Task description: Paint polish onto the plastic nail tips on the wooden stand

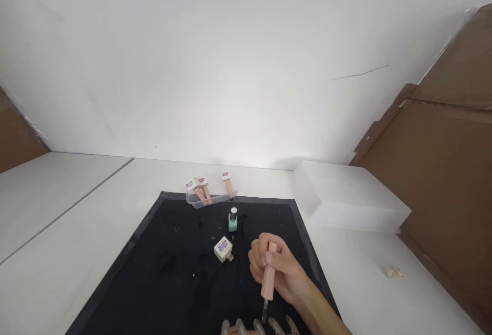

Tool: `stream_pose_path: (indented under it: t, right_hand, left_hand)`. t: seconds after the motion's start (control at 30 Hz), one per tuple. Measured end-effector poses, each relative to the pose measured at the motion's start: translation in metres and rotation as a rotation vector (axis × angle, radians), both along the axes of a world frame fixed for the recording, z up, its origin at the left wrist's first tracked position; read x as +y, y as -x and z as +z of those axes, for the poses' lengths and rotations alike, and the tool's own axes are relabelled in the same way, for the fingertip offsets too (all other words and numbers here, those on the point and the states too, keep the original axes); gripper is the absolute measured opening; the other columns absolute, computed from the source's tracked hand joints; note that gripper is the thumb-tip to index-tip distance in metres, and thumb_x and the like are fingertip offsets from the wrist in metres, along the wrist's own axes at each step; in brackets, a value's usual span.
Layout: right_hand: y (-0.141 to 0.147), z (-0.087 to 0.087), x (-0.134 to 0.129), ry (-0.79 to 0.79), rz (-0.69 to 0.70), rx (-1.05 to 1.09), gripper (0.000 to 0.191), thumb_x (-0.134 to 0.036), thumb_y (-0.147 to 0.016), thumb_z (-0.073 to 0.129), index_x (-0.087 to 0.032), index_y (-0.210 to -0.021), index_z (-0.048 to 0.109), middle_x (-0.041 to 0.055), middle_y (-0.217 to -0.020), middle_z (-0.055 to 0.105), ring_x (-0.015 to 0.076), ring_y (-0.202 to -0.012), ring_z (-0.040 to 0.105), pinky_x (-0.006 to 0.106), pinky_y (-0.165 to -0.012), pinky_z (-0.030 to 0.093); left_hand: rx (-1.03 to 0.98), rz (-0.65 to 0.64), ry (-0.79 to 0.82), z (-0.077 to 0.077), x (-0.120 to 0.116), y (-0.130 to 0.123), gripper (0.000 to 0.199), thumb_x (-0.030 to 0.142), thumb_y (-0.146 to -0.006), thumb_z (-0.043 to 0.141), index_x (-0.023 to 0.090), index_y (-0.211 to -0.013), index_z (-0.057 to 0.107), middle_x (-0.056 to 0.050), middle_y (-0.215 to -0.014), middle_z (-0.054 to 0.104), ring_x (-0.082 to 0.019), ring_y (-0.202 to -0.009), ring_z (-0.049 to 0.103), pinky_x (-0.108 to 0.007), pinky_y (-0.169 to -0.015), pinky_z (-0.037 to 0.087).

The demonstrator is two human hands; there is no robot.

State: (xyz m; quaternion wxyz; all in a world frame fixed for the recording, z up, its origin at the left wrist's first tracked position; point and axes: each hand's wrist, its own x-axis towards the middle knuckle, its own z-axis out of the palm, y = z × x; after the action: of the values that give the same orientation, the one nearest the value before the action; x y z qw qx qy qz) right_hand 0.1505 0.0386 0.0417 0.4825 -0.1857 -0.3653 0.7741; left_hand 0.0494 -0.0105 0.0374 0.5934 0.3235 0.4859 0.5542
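Pinched in my right hand is the pink cap of a nail polish brush, bristles pointing down. The brush tip is close to the nails of my left hand; whether it touches one I cannot tell. Only the fingertips of my left hand show at the bottom edge, spread and lying flat with long greyish nails. An uncapped white nail polish bottle with a purple-blue label lies on its side on the black mat. Behind it, a small teal polish bottle with a dark cap stands upright.
At the mat's back edge, a clear plastic tray holds 3 pink-capped polish bottles. A white box stands back right against the wall. Small beige pieces lie on the white table at right.
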Motion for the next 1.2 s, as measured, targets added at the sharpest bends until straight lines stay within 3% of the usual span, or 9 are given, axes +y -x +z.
stream_pose_path:
  t: [0.1, 0.17, 0.43, 0.63, 0.77, 0.97, 1.2]
  right_hand:
    - [-0.001, -0.002, 0.0, -0.01, 0.024, 0.009, 0.028, -0.031, -0.063, 0.075, -0.016, -0.053, 0.055, -0.0056, -0.049, 0.042, 0.0072, -0.042, 0.033, 0.02, -0.04, 0.023]
    - [-0.001, -0.003, 0.0, -0.014, 0.033, 0.008, 0.026, -0.031, -0.064, 0.074, -0.015, -0.054, 0.056, -0.0055, -0.05, 0.042, 0.0073, -0.042, 0.033, 0.02, -0.04, 0.023]
    - [-0.002, -0.006, 0.001, -0.024, 0.066, -0.007, 0.028, -0.033, -0.063, 0.075, -0.016, -0.051, 0.058, -0.0047, -0.048, 0.044, 0.0078, -0.042, 0.034, 0.02, -0.04, 0.025]
    - [-0.004, -0.008, 0.0, -0.028, 0.125, -0.023, 0.026, -0.033, -0.061, 0.077, -0.014, -0.055, 0.059, -0.004, -0.049, 0.046, 0.0077, -0.042, 0.038, 0.02, -0.041, 0.026]
    - [-0.004, -0.012, 0.002, -0.081, 0.158, 0.018, 0.027, -0.03, -0.059, 0.078, -0.013, -0.056, 0.058, -0.0041, -0.049, 0.047, 0.0071, -0.04, 0.039, 0.019, -0.038, 0.027]
    - [-0.003, -0.015, 0.005, -0.118, 0.174, 0.054, 0.027, -0.026, -0.057, 0.08, -0.011, -0.054, 0.058, -0.0028, -0.048, 0.048, 0.0073, -0.04, 0.041, 0.019, -0.036, 0.028]
    - [-0.002, -0.015, 0.005, -0.12, 0.171, 0.088, 0.026, -0.027, -0.06, 0.078, -0.012, -0.055, 0.058, -0.0036, -0.048, 0.048, 0.0068, -0.04, 0.041, 0.018, -0.035, 0.029]
  left_hand:
    - [-0.018, 0.01, -0.066, 0.0, 0.025, -0.011, 0.021, 0.034, -0.065, 0.071, 0.023, -0.05, 0.061, 0.003, -0.056, 0.061, -0.014, -0.05, 0.058, -0.024, -0.047, 0.044]
    - [-0.034, 0.027, -0.116, -0.003, 0.031, -0.015, 0.024, 0.032, -0.059, 0.076, 0.023, -0.045, 0.058, 0.004, -0.054, 0.062, -0.015, -0.048, 0.058, -0.022, -0.043, 0.043]
    - [-0.049, 0.027, -0.081, -0.011, 0.028, -0.01, 0.029, 0.029, -0.054, 0.079, 0.022, -0.038, 0.056, 0.007, -0.041, 0.055, -0.009, -0.035, 0.052, -0.02, -0.037, 0.044]
    - [0.03, -0.002, -0.175, -0.018, 0.025, -0.01, 0.028, 0.039, -0.058, 0.075, 0.023, -0.045, 0.056, 0.004, -0.051, 0.061, -0.015, -0.045, 0.06, -0.024, -0.041, 0.048]
    - [0.121, 0.034, -0.302, -0.024, 0.023, -0.012, 0.031, 0.045, -0.06, 0.072, 0.025, -0.048, 0.05, 0.005, -0.045, 0.055, -0.015, -0.04, 0.056, -0.031, -0.046, 0.053]
    - [0.145, 0.066, -0.344, -0.026, 0.022, -0.016, 0.037, 0.051, -0.061, 0.069, 0.027, -0.047, 0.044, 0.006, -0.043, 0.05, -0.014, -0.037, 0.054, -0.033, -0.046, 0.054]
    - [0.2, 0.077, -0.341, -0.04, 0.019, -0.014, 0.036, 0.048, -0.077, 0.055, 0.02, -0.056, 0.049, 0.006, -0.05, 0.054, -0.009, -0.045, 0.053, -0.028, -0.05, 0.051]
